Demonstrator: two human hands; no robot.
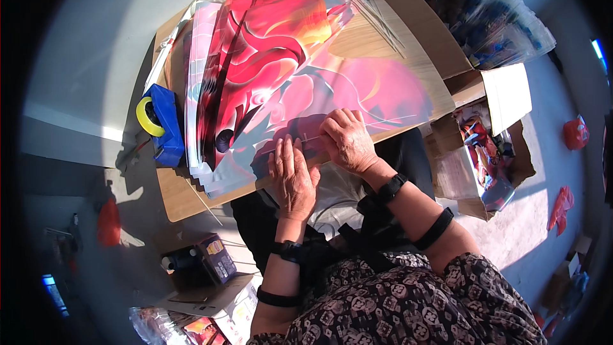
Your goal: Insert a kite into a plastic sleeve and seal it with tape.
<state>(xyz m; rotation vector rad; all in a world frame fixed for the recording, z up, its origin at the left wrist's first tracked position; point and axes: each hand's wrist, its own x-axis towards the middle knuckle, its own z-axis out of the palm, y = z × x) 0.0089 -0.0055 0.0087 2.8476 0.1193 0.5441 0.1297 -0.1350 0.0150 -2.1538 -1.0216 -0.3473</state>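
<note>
A large thin sheet printed in pink, red and grey [306,99] lies on the wooden table, reaching its near edge. My left hand [294,182] rests on that near part, fingers stretched out and lying flat. Just to its right, my right hand [348,140] is closed, with its fingers curled down onto the sheet. What the fingertips grip, if anything, is hidden. A thin pale line, perhaps a slender stick [397,119], runs out from beside the right hand across the sheet. Left of the hands lies a stack of glossy red printed sheets [255,51].
A blue tape dispenser with yellow tape [167,126] stands at the table's left edge. Several thin sticks [367,13] lie at the far right. An open cardboard box [447,169] holds colourful pieces on the right, below bundled clear plastic [485,19]. More boxes [218,259] stand lower left.
</note>
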